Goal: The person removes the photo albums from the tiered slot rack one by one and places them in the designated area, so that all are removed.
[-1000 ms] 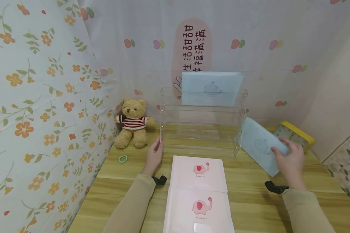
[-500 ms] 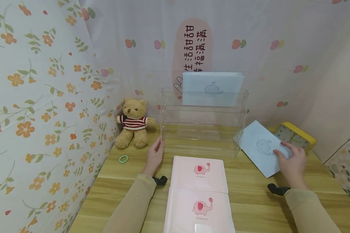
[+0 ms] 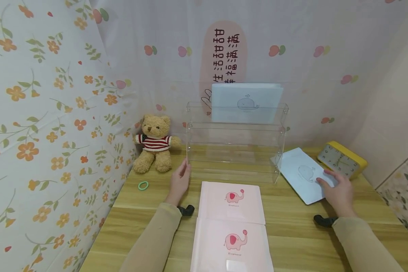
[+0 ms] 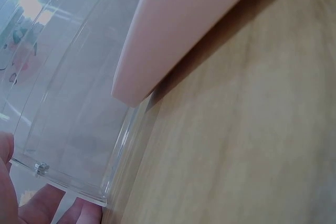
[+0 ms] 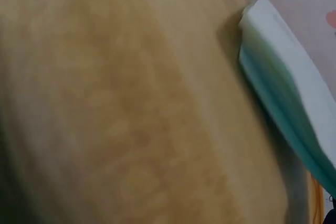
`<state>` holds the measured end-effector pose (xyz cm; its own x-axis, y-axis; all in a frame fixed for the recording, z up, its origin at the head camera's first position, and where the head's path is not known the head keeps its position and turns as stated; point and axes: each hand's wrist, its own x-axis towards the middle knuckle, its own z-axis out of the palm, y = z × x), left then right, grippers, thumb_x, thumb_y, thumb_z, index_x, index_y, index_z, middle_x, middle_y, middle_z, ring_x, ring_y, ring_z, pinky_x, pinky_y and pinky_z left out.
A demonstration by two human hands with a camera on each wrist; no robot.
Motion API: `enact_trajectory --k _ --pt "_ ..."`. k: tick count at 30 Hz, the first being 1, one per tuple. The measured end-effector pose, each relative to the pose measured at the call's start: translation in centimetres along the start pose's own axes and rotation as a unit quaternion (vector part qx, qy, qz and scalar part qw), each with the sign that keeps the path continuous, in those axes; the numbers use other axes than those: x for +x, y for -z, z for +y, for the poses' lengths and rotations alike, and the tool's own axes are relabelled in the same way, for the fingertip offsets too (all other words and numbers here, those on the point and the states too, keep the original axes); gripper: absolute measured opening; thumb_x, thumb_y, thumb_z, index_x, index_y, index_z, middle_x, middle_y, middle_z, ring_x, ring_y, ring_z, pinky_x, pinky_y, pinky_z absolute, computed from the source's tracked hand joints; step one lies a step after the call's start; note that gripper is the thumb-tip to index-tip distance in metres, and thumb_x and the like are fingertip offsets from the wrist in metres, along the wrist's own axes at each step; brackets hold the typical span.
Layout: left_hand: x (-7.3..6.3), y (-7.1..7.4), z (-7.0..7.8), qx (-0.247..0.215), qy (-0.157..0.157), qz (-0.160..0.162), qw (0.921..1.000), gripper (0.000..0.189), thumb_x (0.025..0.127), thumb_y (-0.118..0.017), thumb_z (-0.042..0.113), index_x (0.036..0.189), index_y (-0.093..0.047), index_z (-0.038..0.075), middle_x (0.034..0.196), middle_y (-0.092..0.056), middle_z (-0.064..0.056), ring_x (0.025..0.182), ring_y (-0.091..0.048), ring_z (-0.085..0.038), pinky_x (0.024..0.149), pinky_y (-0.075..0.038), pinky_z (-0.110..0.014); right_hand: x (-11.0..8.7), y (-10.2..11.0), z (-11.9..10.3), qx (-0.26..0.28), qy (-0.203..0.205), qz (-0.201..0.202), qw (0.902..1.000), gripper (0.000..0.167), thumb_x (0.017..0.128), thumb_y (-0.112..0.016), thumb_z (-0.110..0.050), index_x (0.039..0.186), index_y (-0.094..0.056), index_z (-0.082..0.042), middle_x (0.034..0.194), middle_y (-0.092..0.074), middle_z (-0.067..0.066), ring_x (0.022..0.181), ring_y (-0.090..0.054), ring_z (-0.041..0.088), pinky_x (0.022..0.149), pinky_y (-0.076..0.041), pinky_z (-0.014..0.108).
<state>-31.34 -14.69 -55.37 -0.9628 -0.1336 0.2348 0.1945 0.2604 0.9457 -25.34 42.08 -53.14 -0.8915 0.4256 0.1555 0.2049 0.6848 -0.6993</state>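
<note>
My left hand (image 3: 180,183) grips the left side panel of a clear acrylic tiered rack (image 3: 236,172). In the left wrist view, its thumb and fingers (image 4: 44,203) are on opposite sides of the panel. My right hand (image 3: 340,190) pinches the right edge of a light blue booklet (image 3: 300,179) with a whale drawing, tilted low over the table right of the rack. Seen edge-on in the right wrist view, the booklet (image 5: 294,93) shows a white cover over teal; the right fingers are out of that view. More blue whale booklets (image 3: 226,104) stand on the rack's top tier.
Two pink elephant booklets (image 3: 212,200) lie on the wooden table (image 3: 292,234) before the rack. A teddy bear (image 3: 154,141) sits left, near a green ring (image 3: 143,185). The yellow clock (image 3: 343,156) stands just behind the held booklet. Printed curtains (image 3: 163,75) enclose the back and sides.
The blue booklet in my right hand has tipped from steeply slanted to nearly flat, its far corner lowering and uncovering more of the clock. My left hand has stayed on the rack.
</note>
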Motion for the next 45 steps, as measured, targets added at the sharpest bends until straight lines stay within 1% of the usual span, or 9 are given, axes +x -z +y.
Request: enact_trajectory --k 4,9,11,13,18,23,29,37,45 --pt "0.1 -0.1 0.0 -0.001 0.002 0.002 1.0 0.049 0.114 -0.062 0.031 0.16 -0.058 0.013 0.161 -0.06 -0.015 0.148 -0.061 -0.037 0.125 -0.049 -0.053 0.1 -0.2 0.7 -0.015 -0.005 -0.022 0.9996 0.059 0.111 -0.067 -0.035 0.159 -0.054 -0.001 0.169 -0.043 0.035 0.158 -0.034 0.061 0.126 -0.032 0.077" --pt "0.2 -0.2 0.0 -0.005 0.002 0.004 1.0 0.049 0.114 -0.063 0.03 0.16 -0.059 0.013 0.162 -0.06 -0.014 0.149 -0.06 -0.036 0.126 -0.049 -0.053 0.3 -0.2 1.2 -0.025 -0.011 -0.036 0.999 0.063 0.111 -0.065 -0.04 0.16 -0.053 -0.001 0.168 -0.042 0.036 0.155 -0.037 0.063 0.122 -0.035 0.077" --pt "0.2 -0.2 0.0 -0.003 -0.001 0.003 1.0 0.049 0.114 -0.062 0.03 0.16 -0.058 0.013 0.162 -0.06 -0.015 0.149 -0.06 -0.036 0.125 -0.049 -0.053 0.2 -0.2 1.4 -0.028 -0.007 -0.038 0.9988 0.063 0.111 -0.065 -0.041 0.159 -0.053 -0.001 0.167 -0.044 0.037 0.154 -0.038 0.063 0.122 -0.036 0.077" --pt "0.2 -0.2 0.0 -0.002 0.0 0.003 1.0 0.049 0.115 -0.062 0.031 0.16 -0.058 0.013 0.161 -0.061 -0.015 0.148 -0.061 -0.037 0.125 -0.049 -0.053 0.1 -0.3 1.6 -0.03 -0.003 -0.035 0.9989 0.063 0.111 -0.066 -0.041 0.157 -0.055 0.0 0.165 -0.046 0.037 0.153 -0.039 0.063 0.121 -0.036 0.076" --pt "0.2 -0.1 0.0 0.002 0.004 0.003 1.0 0.049 0.115 -0.062 0.033 0.16 -0.059 0.015 0.161 -0.061 -0.015 0.147 -0.062 -0.038 0.124 -0.05 -0.054 -0.1 -0.9 2.3 -0.042 0.015 -0.011 0.9989 0.059 0.109 -0.069 -0.04 0.149 -0.061 0.002 0.159 -0.055 0.035 0.148 -0.047 0.062 0.119 -0.041 0.074" --pt "0.3 0.0 -0.1 0.002 0.004 0.008 1.0 0.049 0.114 -0.062 0.032 0.16 -0.059 0.013 0.16 -0.062 -0.016 0.144 -0.064 -0.04 0.122 -0.052 -0.055 -0.2 -1.2 2.0 -0.05 0.023 0.001 0.9985 0.058 0.109 -0.07 -0.042 0.146 -0.064 0.003 0.156 -0.058 0.033 0.146 -0.049 0.061 0.118 -0.042 0.073" --pt "0.4 0.2 -0.2 -0.002 -0.001 0.009 1.0 0.048 0.115 -0.062 0.029 0.16 -0.059 0.012 0.16 -0.061 -0.016 0.145 -0.064 -0.038 0.122 -0.052 -0.054 -0.3 -1.4 1.6 -0.06 0.022 0.001 0.9979 0.059 0.11 -0.067 -0.045 0.144 -0.066 0.004 0.156 -0.057 0.035 0.146 -0.049 0.061 0.117 -0.042 0.074" --pt "0.3 0.2 -0.3 -0.006 -0.002 0.008 0.9999 0.048 0.115 -0.062 0.029 0.16 -0.059 0.013 0.161 -0.06 -0.017 0.144 -0.064 -0.039 0.122 -0.052 -0.055 -0.4 -1.6 2.0 -0.075 0.036 0.011 0.9964 0.058 0.11 -0.065 -0.047 0.139 -0.07 0.004 0.151 -0.058 0.04 0.141 -0.05 0.063 0.115 -0.039 0.074" --pt "0.2 0.0 -0.3 -0.003 0.008 0.002 1.0 0.05 0.114 -0.062 0.032 0.16 -0.058 0.012 0.162 -0.059 -0.017 0.146 -0.062 -0.039 0.123 -0.051 -0.055 -0.6 -1.3 2.1 -0.077 0.02 -0.004 0.9968 0.06 0.11 -0.063 -0.05 0.137 -0.07 0.003 0.151 -0.058 0.041 0.14 -0.048 0.064 0.116 -0.036 0.075"
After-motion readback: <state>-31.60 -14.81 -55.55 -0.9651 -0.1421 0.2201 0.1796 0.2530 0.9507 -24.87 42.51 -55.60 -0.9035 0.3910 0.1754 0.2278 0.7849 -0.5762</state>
